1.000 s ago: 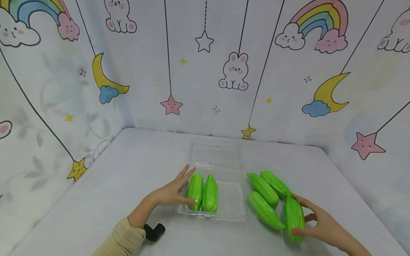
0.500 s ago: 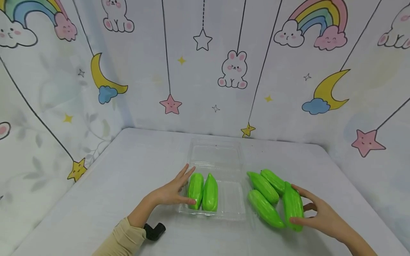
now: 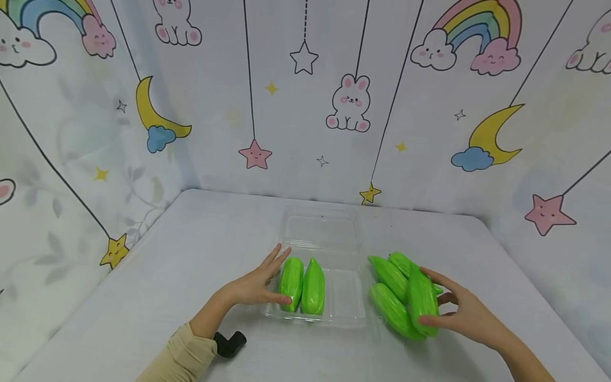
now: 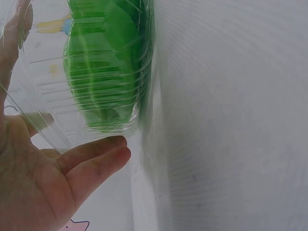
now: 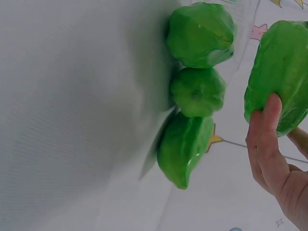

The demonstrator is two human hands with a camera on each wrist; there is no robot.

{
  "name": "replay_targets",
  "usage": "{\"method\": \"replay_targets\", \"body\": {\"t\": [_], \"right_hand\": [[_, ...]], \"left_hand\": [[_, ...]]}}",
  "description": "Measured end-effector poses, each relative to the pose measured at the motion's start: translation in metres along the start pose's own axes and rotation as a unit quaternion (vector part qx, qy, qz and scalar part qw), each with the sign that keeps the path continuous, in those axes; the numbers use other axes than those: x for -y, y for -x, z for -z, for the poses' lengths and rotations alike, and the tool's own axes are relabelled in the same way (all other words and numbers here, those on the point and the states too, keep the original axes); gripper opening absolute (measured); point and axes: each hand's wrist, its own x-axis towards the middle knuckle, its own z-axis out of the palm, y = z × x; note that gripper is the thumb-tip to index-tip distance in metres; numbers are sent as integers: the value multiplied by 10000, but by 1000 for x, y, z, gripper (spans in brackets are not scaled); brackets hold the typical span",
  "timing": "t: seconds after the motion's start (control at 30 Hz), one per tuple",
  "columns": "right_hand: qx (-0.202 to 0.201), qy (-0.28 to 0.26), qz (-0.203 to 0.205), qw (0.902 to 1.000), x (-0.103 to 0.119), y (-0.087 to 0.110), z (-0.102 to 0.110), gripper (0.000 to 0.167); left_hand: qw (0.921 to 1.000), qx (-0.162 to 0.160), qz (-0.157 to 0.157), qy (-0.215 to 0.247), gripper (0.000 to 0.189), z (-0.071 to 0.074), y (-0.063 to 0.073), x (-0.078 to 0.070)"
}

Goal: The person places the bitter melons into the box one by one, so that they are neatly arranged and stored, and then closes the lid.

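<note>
A clear hinged plastic box (image 3: 345, 297) lies with its lid laid back, two green ridged gourds (image 3: 313, 289) side by side in its left half. My left hand (image 3: 255, 286) is at the box's left side, fingers spread and fairly straight; in the left wrist view its fingertips (image 4: 108, 149) touch or nearly touch the clear wall. My right hand (image 3: 470, 313) grips another green gourd (image 3: 422, 302) between thumb and fingers. The right wrist view shows this held gourd (image 5: 281, 77) raised off the table, apart from three gourds (image 5: 199, 91) lying there.
Right of the box, the loose green gourds (image 3: 391, 313) lie close together, partly hidden behind the held one. A black elbow-shaped piece (image 3: 230, 345) lies by my left sleeve (image 3: 183, 353). A printed curtain (image 3: 215, 106) stands behind the white table (image 3: 215, 223).
My right hand has lifted its gourd from the table and carried it left, so it now overlaps the loose gourds in the head view. The left hand has stayed in place.
</note>
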Motion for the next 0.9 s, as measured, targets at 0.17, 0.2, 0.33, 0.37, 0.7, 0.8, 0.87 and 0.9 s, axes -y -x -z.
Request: {"method": "replay_targets", "body": {"t": [0.17,0.2,0.33,0.37,0.7,0.8,0.87,0.9], "right_hand": [[55,-158,157,9997,6,-4,-1,86],[64,-168,184,9997,8,-5,-2,85],[117,-162,254,9995,12,-9,-5,85],[123,-146,267,9995,13,-11,-6,85],[281,-384,597,9971,25,-25,-18,84],[320,-457,593,9967,30,-29,-22,84],[376,-503,595,9962,33,-31,-25,85],[385,-540,550,9963,35,-33,-27,85]], "left_hand": [[10000,18,-3,41,105,0,1,-2],[10000,17,2,44,104,0,1,-2],[10000,15,33,38,105,1,2,-5],[10000,19,35,43,105,1,2,-5],[10000,16,48,76,105,1,3,-6],[10000,23,25,76,105,1,2,-5],[9999,28,28,100,105,1,3,-5],[9999,29,32,114,105,1,3,-5]]}}
